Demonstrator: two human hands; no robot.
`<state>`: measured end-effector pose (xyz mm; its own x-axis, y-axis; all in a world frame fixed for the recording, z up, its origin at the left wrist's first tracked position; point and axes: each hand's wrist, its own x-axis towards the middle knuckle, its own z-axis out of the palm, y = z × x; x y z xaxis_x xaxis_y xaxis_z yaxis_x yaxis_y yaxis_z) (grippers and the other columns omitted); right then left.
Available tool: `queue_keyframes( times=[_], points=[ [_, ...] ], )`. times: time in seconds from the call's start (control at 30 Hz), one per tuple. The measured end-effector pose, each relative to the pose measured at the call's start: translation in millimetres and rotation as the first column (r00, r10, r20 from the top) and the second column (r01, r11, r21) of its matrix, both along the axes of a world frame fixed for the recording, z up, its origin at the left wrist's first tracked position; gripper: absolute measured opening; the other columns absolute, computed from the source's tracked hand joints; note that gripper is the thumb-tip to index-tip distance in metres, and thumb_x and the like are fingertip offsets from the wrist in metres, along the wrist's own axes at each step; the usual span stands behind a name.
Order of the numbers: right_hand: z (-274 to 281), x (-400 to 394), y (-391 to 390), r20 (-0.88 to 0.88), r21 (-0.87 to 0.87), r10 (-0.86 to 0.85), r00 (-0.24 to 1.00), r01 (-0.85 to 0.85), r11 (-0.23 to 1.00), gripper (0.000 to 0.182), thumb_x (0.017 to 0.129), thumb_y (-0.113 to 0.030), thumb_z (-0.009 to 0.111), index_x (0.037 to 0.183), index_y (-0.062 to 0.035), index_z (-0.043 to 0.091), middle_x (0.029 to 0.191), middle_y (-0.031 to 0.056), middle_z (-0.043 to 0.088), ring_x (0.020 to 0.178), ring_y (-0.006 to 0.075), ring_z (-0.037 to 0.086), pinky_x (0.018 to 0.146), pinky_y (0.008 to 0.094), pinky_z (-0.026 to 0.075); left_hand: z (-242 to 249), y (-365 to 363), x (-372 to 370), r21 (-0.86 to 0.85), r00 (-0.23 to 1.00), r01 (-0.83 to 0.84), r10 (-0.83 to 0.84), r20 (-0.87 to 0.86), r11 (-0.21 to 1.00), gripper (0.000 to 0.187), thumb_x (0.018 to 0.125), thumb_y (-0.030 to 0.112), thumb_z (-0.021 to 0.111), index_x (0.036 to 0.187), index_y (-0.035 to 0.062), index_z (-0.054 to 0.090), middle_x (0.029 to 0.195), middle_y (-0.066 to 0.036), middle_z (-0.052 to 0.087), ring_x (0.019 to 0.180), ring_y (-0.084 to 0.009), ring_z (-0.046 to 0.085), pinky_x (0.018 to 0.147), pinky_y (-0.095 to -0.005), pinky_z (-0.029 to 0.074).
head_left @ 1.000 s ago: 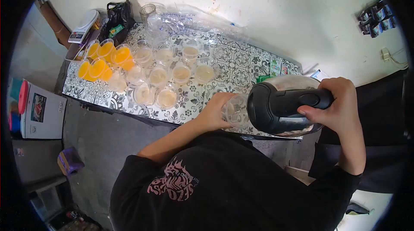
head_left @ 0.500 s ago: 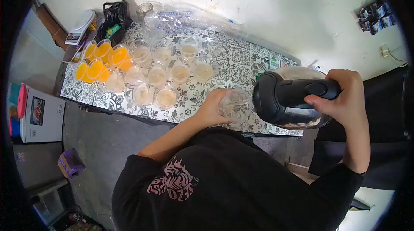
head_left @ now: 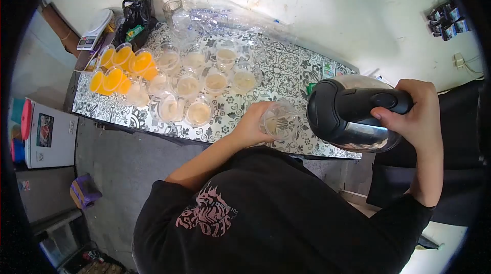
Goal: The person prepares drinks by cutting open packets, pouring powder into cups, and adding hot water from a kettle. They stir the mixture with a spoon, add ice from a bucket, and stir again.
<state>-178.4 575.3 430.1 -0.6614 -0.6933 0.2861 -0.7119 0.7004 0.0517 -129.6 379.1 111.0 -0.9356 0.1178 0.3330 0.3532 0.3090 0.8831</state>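
My left hand (head_left: pixel 253 126) is wrapped round a clear plastic cup (head_left: pixel 281 122), held over the table's front edge and tilted a little. In my right hand (head_left: pixel 417 115) is the black handle of an electric kettle (head_left: pixel 353 113) with a shiny metal body. The kettle's black lid end faces the cup, a small gap apart. To the left stand several clear cups with a pale, cloudy content, such as one cup (head_left: pixel 215 82). Beyond them are several cups of orange liquid (head_left: pixel 141 62).
The patterned table (head_left: pixel 279 69) runs along the wall. A clear plastic wrapper (head_left: pixel 220 20), a glass (head_left: pixel 173 8), a black plastic bag (head_left: pixel 137 20) and a white kitchen scale (head_left: pixel 95 31) lie along its back. A white box (head_left: pixel 51 136) stands left.
The kettle and my right hand have shifted slightly right, widening the gap to the cup. A thin stream seen earlier at the cup's rim no longer shows. My left hand still holds the cup.
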Motion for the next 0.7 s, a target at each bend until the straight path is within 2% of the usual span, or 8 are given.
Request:
queue_keyframes(
  times=[0.13, 0.23, 0.3, 0.4, 0.53, 0.63, 0.7],
  points=[
    [-0.3, 1.4, -1.4, -0.045, -0.027, 0.027, 0.999, -0.028, 0.999, 0.044, 0.049, -0.031, 0.083, 0.055, 0.0014, 0.054, 0.046, 0.0116, 0.048, 0.04, 0.0213, 0.05, 0.043, 0.0285, 0.038, 4.2, -1.9, -0.5, 0.023, 0.997, 0.027, -0.028, 0.077, 0.999, 0.087, 0.053, 0.035, 0.084, 0.124, 0.0064, 0.045, 0.12, -0.014, 0.048, 0.114, -0.0304, 0.043, 0.098, -0.0393, 0.033],
    [0.6, 0.5, 0.1, -0.115, -0.017, 0.06, 0.992, -0.063, 0.998, 0.044, 0.049, -0.031, 0.083, 0.054, 0.001, 0.054, 0.046, 0.0118, 0.048, 0.04, 0.0211, 0.05, 0.043, 0.0286, 0.038, -2.8, -1.1, -1.6, 0.016, 0.999, 0.007, -0.008, 0.039, 1.0, 0.087, 0.051, 0.033, 0.085, 0.124, 0.0061, 0.045, 0.12, -0.014, 0.048, 0.113, -0.0305, 0.044, 0.097, -0.0391, 0.033],
    [1.2, -0.3, 0.9, -0.167, -0.008, 0.089, 0.982, -0.092, 0.996, 0.045, 0.049, -0.032, 0.083, 0.054, 0.0007, 0.053, 0.046, 0.0119, 0.049, 0.04, 0.0208, 0.05, 0.043, 0.0285, 0.038, 2.2, -2.3, -1.8, 0.047, 0.995, 0.038, -0.042, 0.088, 0.998, 0.087, 0.05, 0.031, 0.085, 0.124, 0.0058, 0.045, 0.119, -0.014, 0.049, 0.112, -0.0306, 0.045, 0.097, -0.0389, 0.034],
    [3.5, 2.8, -1.5, -0.067, -0.046, 0.026, 0.997, -0.029, 0.999, 0.045, 0.049, -0.032, 0.084, 0.054, 0.0007, 0.053, 0.046, 0.0116, 0.049, 0.04, 0.0199, 0.051, 0.042, 0.0282, 0.037, 7.8, -4.5, -2.3, 0.071, 0.99, 0.06, -0.068, 0.123, 0.996, 0.087, 0.05, 0.03, 0.085, 0.124, 0.0059, 0.045, 0.117, -0.014, 0.05, 0.111, -0.0308, 0.046, 0.096, -0.0384, 0.035],
    [4.2, 1.4, -0.5, -0.028, -0.061, 0.021, 0.999, -0.022, 0.998, 0.043, 0.05, -0.03, 0.083, 0.055, 0.0014, 0.054, 0.045, 0.0108, 0.048, 0.04, 0.0186, 0.05, 0.042, 0.0272, 0.037, 15.5, -6.8, -0.2, 0.088, 0.979, 0.047, -0.064, 0.193, 0.995, 0.087, 0.049, 0.028, 0.085, 0.124, 0.0058, 0.045, 0.116, -0.014, 0.051, 0.109, -0.0309, 0.047, 0.095, -0.0381, 0.035],
    [1.6, -3.0, 3.0, 0.016, -0.084, 0.01, 1.0, -0.009, 0.996, 0.04, 0.053, -0.028, 0.082, 0.056, 0.0022, 0.056, 0.045, 0.0099, 0.049, 0.04, 0.0167, 0.049, 0.042, 0.0266, 0.037, 6.6, -5.9, -2.3, 0.06, 0.99, 0.018, -0.026, 0.136, 0.998, 0.086, 0.05, 0.028, 0.084, 0.123, 0.005, 0.045, 0.114, -0.014, 0.053, 0.107, -0.0302, 0.049, 0.094, -0.0381, 0.036],
    [0.4, -4.9, 4.0, 0.019, -0.078, -0.004, 1.0, 0.005, 0.997, 0.038, 0.056, -0.027, 0.081, 0.057, 0.0028, 0.058, 0.046, 0.0094, 0.051, 0.041, 0.0146, 0.048, 0.042, 0.0261, 0.036, 8.5, -4.1, -2.9, 0.119, 0.997, -0.039, 0.031, 0.068, 0.992, 0.075, 0.048, 0.021, 0.08, 0.114, 0.0027, 0.051, 0.103, -0.014, 0.057, 0.097, -0.0294, 0.055, 0.087, -0.0368, 0.041]
  ],
)
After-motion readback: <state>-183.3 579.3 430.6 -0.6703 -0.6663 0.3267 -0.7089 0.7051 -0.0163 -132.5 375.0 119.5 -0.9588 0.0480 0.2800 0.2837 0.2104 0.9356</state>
